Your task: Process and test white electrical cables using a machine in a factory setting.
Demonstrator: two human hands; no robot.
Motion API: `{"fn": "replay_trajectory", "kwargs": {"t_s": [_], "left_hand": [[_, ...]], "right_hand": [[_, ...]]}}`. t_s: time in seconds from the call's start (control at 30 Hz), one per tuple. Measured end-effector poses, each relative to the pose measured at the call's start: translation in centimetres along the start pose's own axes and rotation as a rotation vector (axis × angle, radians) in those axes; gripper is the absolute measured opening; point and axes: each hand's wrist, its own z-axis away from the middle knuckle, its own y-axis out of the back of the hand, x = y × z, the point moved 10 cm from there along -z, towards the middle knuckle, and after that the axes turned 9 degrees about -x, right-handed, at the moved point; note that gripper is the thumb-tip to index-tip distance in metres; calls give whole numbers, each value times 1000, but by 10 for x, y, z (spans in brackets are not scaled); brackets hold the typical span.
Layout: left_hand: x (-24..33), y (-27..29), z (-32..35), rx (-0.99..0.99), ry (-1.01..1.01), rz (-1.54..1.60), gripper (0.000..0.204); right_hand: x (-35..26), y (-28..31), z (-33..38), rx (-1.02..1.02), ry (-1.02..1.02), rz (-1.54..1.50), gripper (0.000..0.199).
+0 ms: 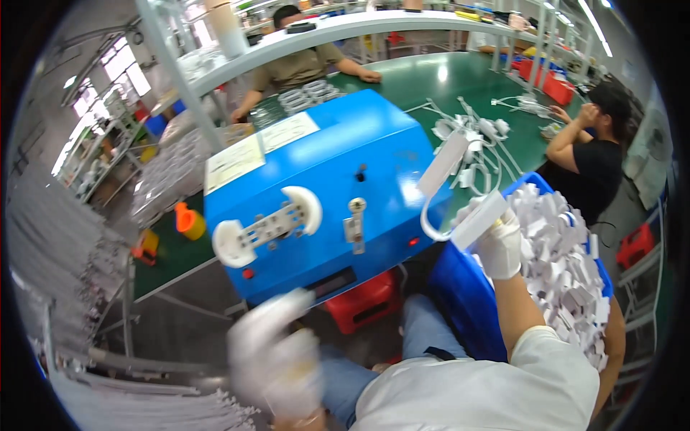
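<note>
My right hand (501,248), in a white glove, is closed around a white flat rectangular piece (478,221) at the near edge of a blue bin (467,302). A white strap or cable (425,219) curves from it up to a second white flat piece (443,164) standing over the blue machine (338,158). My left hand (277,355), also gloved, is near the machine's front lower edge; motion smears its fingers. On the machine's sloping face sit a bracket with two white curved ends (269,226) and a small metal clamp (355,226).
White parts (564,266) fill the bin on my right. Tangled white cables (478,144) lie on the green table (431,75). A red stool (363,302) stands beneath. A shelf (359,25) spans above. One person sits across, another at right. White tubing hangs at left.
</note>
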Motion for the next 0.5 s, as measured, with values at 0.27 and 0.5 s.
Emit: {"fn": "replay_trajectory", "kwargs": {"t_s": [0.27, 0.5], "left_hand": [[-71, -9, -11, 392, 305, 260, 20], [-75, 31, -77, 121, 148, -246, 18]], "right_hand": [[41, -135, 11, -403, -188, 104, 33], [-22, -190, -56, -333, 353, 600, 23]]}}
